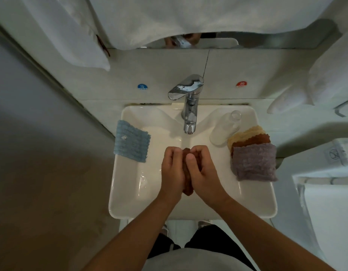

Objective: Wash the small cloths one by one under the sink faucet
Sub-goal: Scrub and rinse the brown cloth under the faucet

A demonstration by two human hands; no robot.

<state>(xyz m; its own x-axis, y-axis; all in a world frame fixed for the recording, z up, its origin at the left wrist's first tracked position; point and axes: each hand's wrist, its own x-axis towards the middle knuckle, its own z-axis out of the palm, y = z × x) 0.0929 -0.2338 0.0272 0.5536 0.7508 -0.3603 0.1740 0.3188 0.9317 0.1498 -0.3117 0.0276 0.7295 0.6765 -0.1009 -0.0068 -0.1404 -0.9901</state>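
- I see a brown cloth (187,187) bunched lengthwise over the sink (130,192), below the faucet (188,100).
- A blue cloth (131,141) lies flat on the left rim.
- Purple (254,163), brown (251,141) and yellow (245,133) cloths lie stacked on the right rim.

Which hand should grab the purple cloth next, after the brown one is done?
The right hand, probably. The purple cloth tops the stack on the sink's right rim, just beside that hand. The left hand would have to cross over. Both hands now hold the brown cloth.
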